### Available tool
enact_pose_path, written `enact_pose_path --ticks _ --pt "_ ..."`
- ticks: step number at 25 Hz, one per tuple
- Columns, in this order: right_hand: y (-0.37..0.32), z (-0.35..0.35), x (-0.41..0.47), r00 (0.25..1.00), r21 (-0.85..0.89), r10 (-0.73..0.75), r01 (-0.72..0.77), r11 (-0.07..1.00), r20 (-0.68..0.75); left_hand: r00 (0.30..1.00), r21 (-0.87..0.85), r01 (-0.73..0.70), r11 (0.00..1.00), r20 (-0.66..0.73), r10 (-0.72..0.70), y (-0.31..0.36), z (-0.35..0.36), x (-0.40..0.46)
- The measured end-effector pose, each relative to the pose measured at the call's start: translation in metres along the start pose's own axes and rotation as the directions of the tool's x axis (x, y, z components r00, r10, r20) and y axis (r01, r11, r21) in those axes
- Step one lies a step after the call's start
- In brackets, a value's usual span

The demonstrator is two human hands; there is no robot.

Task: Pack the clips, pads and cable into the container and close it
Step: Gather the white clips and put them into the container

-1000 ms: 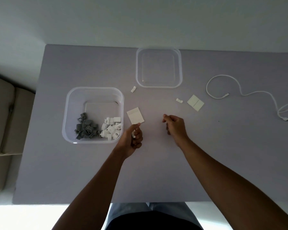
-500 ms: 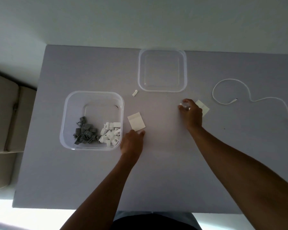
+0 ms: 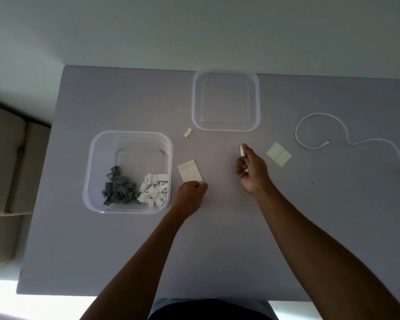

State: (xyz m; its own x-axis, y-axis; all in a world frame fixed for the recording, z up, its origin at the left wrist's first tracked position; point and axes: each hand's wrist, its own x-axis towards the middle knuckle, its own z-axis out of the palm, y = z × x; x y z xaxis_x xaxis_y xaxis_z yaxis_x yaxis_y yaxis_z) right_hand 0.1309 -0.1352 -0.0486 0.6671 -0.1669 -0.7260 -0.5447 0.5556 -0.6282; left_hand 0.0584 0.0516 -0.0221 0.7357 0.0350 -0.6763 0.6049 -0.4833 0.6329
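Right hand (image 3: 252, 168) is pinching a white clip (image 3: 242, 150) mid-frame, gathering strays for the container (image 3: 127, 137) at left. Left hand (image 3: 192, 195) is curling below the pad (image 3: 189, 170); can't tell if holding anything.

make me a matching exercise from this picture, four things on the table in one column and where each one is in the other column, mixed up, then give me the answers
Things:
1. grey clips
2. lid
3. cable
4. loose white clip

Places:
A. far right side of the table
B. on the table just left of the lid
C. inside the container, left of the white clips
D. far edge of the table, lying flat, off the container

Pairs: 1-C, 2-D, 3-A, 4-B
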Motion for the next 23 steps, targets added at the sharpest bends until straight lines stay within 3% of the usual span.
enact_pose_path --ticks 1,2,4,8,11,13,15,17,19,21,23 --pt "0.004 0.005 -0.005 0.995 0.079 0.048 -0.055 0.995 0.087 0.996 -0.274 0.032 0.961 0.084 -0.009 0.003 -0.006 -0.003" --pt "0.008 0.009 -0.010 0.982 0.130 0.071 -0.095 0.987 0.175 0.986 -0.503 0.083 0.860 0.165 0.001 0.007 -0.015 -0.008" --pt "0.013 0.020 -0.018 0.941 0.173 0.101 -0.164 0.971 0.322 0.958 -0.753 0.168 0.636 0.276 0.075 0.015 -0.039 -0.015" --pt "0.014 0.046 -0.019 0.891 0.094 0.160 -0.219 0.971 0.424 0.898 -0.878 0.231 0.419 0.358 0.257 0.022 -0.083 -0.025" --pt "0.021 0.077 -0.010 0.945 0.016 0.133 -0.145 0.989 0.297 0.889 -0.907 0.229 0.353 0.342 0.303 0.016 -0.111 -0.023" --pt "0.026 0.095 0.001 0.992 -0.176 0.038 -0.015 0.984 0.124 0.908 -0.915 0.219 0.338 0.318 0.274 0.011 -0.127 -0.022" --pt "0.032 0.111 0.014 0.978 -0.470 -0.191 0.206 0.859 0.081 0.933 -0.922 0.189 0.337 0.276 0.231 0.006 -0.142 -0.020" --pt "0.037 0.119 0.027 0.875 -0.706 -0.417 0.457 0.541 0.246 0.962 -0.911 0.154 0.383 0.227 0.152 0.000 -0.154 -0.014" --pt "0.041 0.125 0.035 0.792 -0.783 -0.435 0.565 0.260 0.427 0.985 -0.867 0.143 0.478 0.172 0.016 -0.009 -0.163 -0.005" --pt "0.039 0.125 0.041 0.778 -0.815 -0.390 0.570 0.109 0.492 0.991 -0.752 0.129 0.647 0.073 -0.113 -0.017 -0.167 0.005" --pt "0.041 0.126 0.042 0.769 -0.826 -0.381 0.563 0.026 0.513 0.984 -0.592 0.115 0.798 -0.043 -0.174 -0.027 -0.172 0.016"
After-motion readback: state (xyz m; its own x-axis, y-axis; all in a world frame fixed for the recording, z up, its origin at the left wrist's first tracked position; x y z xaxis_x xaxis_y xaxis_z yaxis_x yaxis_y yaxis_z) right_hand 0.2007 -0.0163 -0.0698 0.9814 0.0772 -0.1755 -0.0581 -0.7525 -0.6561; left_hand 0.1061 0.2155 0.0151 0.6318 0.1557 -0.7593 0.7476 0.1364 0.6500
